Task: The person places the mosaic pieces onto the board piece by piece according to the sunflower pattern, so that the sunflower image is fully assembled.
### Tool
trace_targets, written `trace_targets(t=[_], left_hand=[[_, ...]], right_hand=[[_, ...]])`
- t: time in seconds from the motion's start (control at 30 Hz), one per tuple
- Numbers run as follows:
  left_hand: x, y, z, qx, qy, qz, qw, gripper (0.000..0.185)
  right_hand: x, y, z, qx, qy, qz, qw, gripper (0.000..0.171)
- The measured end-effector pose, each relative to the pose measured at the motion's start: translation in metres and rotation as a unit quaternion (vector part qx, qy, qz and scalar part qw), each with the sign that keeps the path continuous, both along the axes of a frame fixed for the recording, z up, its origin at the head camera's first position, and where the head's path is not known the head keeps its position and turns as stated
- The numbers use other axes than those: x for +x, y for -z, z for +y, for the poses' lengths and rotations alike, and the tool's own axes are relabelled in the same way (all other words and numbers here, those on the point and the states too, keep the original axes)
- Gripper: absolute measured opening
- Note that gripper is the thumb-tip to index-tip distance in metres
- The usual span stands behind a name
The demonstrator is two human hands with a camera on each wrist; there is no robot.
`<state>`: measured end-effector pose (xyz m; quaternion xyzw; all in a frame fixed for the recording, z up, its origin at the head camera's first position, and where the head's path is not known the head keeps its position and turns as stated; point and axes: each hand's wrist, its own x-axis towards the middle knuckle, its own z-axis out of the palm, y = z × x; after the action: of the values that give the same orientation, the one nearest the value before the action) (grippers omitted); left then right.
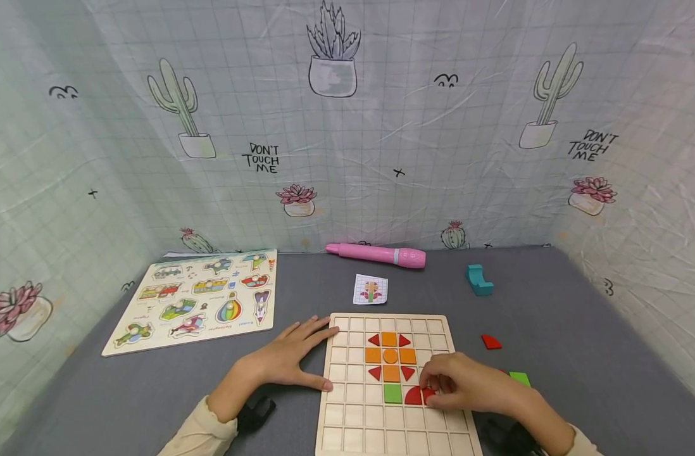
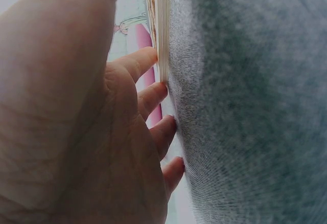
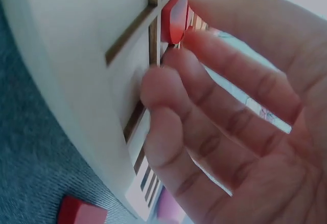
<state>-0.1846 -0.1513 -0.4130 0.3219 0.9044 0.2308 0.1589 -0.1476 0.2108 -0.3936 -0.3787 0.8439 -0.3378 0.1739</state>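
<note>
A wooden grid board point(image 1: 353, 416) lies on the table, bearing orange squares, an orange circle point(image 1: 390, 356), small red triangles point(image 1: 407, 372) and a green square point(image 1: 392, 393). My left hand point(image 1: 285, 354) spreads its fingers at the board's left edge, thumb and fingertips against the rim. Over the right part of the board, my right hand point(image 1: 467, 383) pinches a red quarter-circle piece point(image 3: 176, 17) between thumb and index finger, low at a grid cell. Beside it, right of the green square, sits another red quarter-circle point(image 1: 413, 396).
Right of the board lie a loose red quarter-circle point(image 1: 491, 342) and a green piece point(image 1: 519, 379), partly behind the right forearm. Behind the board are a small pattern card point(image 1: 371, 289), a pink pen-shaped object point(image 1: 376, 254) and a teal block point(image 1: 480, 280). A picture puzzle point(image 1: 199, 297) lies left.
</note>
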Motion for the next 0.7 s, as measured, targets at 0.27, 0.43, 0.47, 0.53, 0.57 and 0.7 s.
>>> trace_targets(t=[0.27,0.43,0.47,0.53,0.57,0.7], left_hand=[[0.0,0.002,-0.001,-0.004,-0.003,-0.006,1.0,0.095],[-0.001,0.004,-0.001,-0.002,-0.002,-0.005,1.0,0.095],[-0.001,0.004,-0.001,-0.002,-0.002,-0.005,1.0,0.095],[-0.002,0.004,-0.001,-0.002,-0.003,-0.005,1.0,0.095],[-0.002,0.005,-0.001,-0.002,-0.002,-0.004,1.0,0.096],[-0.002,0.005,-0.002,-0.001,-0.001,-0.002,1.0,0.096]], right_hand=[[-0.005,-0.002,0.011,0.002,0.025,0.035,0.999,0.009],[-0.011,-0.004,0.023,-0.008,0.033,0.074,0.997,0.007],[-0.012,-0.004,0.025,-0.008,0.038,0.078,0.996,0.007],[-0.014,-0.005,0.031,-0.011,0.048,0.087,0.995,0.007],[-0.015,-0.005,0.034,-0.013,0.052,0.093,0.994,0.007],[-0.02,-0.006,0.046,-0.018,0.067,0.118,0.991,0.005]])
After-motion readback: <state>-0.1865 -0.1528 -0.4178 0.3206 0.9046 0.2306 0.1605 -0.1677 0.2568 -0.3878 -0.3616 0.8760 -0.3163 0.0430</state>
